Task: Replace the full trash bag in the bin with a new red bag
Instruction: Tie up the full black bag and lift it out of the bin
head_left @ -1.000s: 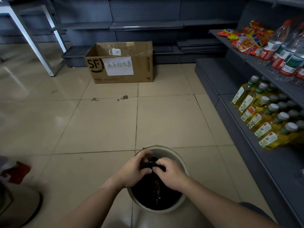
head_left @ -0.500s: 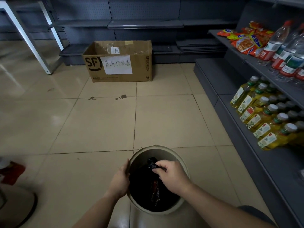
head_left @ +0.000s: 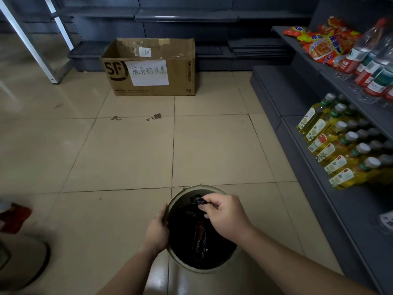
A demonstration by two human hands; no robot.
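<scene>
1. Head view: the black trash bag (head_left: 197, 233) sits inside the round bin (head_left: 214, 266) on the tiled floor (head_left: 127, 156), its gathered neck near the bin's far rim.
2. Right hand (head_left: 225, 216) is pinched closed on that twisted neck; left hand (head_left: 157, 231) clasps the bin's left rim.
3. Thin, slick film, probably weighty; best lifted by the knot, straight up.

Views: one, worn on the person's head.
Facing: forward and steeply down over a beige tiled floor (head_left: 127, 154).
Nearest: round grey plastic bin (head_left: 214, 268) at the bottom centre.
Farthest: brown cardboard box (head_left: 148, 67) against dark shelving.
</scene>
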